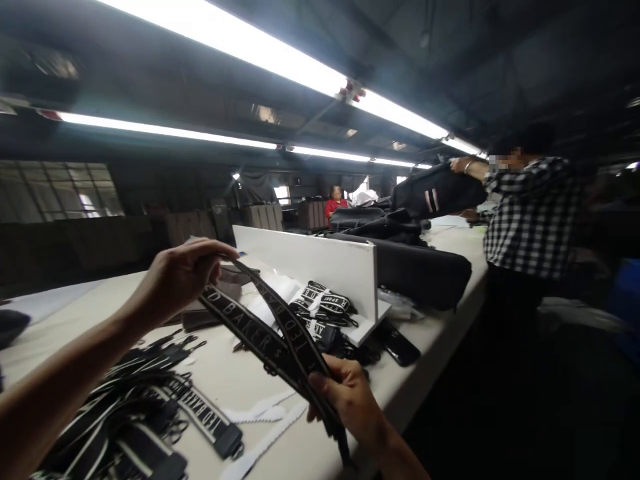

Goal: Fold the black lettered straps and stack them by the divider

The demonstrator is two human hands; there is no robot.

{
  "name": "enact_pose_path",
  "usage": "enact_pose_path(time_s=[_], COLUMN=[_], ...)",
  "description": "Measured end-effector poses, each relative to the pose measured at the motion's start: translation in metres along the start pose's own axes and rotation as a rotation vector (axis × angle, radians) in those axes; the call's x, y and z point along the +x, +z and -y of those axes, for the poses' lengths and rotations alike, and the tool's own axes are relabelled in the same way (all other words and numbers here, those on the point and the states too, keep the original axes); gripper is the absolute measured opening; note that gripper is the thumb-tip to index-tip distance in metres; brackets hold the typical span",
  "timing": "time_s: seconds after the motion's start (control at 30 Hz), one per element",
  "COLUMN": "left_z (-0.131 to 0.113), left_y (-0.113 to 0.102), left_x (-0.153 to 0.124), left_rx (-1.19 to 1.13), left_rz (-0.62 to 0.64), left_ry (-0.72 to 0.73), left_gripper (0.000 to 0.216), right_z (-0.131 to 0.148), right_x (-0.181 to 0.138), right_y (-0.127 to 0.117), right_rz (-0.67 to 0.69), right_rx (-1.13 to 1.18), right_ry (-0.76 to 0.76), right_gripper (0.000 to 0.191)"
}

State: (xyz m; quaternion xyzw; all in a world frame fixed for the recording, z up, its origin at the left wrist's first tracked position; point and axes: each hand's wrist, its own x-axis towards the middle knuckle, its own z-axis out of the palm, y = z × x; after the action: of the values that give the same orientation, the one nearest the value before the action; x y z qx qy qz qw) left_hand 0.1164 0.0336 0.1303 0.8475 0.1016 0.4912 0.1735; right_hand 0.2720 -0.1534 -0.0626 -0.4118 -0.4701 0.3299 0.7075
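Note:
A black webbing strap (250,327) with pale edge lines and lettering stretches between my two hands above the table. My left hand (193,263) is closed on its looped upper end. Lower down and to the right, my right hand (345,397) pinches the strap's lengths together, and a tail hangs below it. Under my left forearm lies a heap of similar straps (120,400) with metal hooks. One lettered strap end (203,410) sticks out from that heap. Beyond my right hand are bundled straps (325,307) tied with white bands.
A white upright board (305,260) stands on the table (280,453). Near its right end lies a shiny black phone-like object (400,343). White strips (270,433) lie in front. Behind are black bags (415,267). A person in a checked shirt (530,213) holds up a black bag (440,190).

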Motion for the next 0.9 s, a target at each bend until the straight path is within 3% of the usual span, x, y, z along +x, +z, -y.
enact_pose_path(time_s=[0.07, 0.13, 0.23, 0.33, 0.43, 0.5, 0.57, 0.7, 0.9], left_z=[0.019, 0.022, 0.001, -0.028, -0.052, -0.063, -0.072, -0.085, -0.097], left_y=[-0.004, -0.006, -0.001, 0.010, 0.018, 0.019, 0.020, 0.021, 0.023], left_x=[-0.007, -0.012, -0.015, -0.009, -0.002, 0.000, 0.002, 0.003, 0.006], left_rx=[0.036, 0.015, -0.114, -0.290, -0.403, -0.495, -0.595, -0.752, -0.842], left_rz=[0.056, 0.080, 0.096, 0.061, -0.037, -0.102, -0.155, -0.234, -0.319], left_ry=[-0.023, -0.086, -0.161, -0.150, -0.195, -0.240, -0.273, -0.321, -0.373], left_gripper=[0.013, 0.015, 0.026, 0.026, 0.027, 0.029, 0.032, 0.034, 0.035], right_z=[0.008, 0.007, -0.011, -0.031, -0.043, -0.048, -0.051, -0.050, -0.026], right_x=[0.000, 0.001, 0.004, 0.008, 0.009, 0.007, 0.005, 0.001, 0.004], right_y=[-0.011, -0.023, -0.040, -0.045, -0.032, -0.015, 0.005, 0.041, 0.062], right_rz=[-0.166, -0.318, -0.416, -0.438, -0.474, -0.490, -0.493, -0.410, -0.186], right_rx=[-0.287, -0.492, -0.618, -0.793, -0.971, -1.019, -1.002, -0.878, -0.682], right_ry=[-0.150, -0.234, -0.295, -0.535, -0.801, -0.864, -0.809, -0.555, -0.384], right_gripper=[0.029, 0.030, 0.033, 0.030, 0.038, 0.045, 0.047, 0.043, 0.037])
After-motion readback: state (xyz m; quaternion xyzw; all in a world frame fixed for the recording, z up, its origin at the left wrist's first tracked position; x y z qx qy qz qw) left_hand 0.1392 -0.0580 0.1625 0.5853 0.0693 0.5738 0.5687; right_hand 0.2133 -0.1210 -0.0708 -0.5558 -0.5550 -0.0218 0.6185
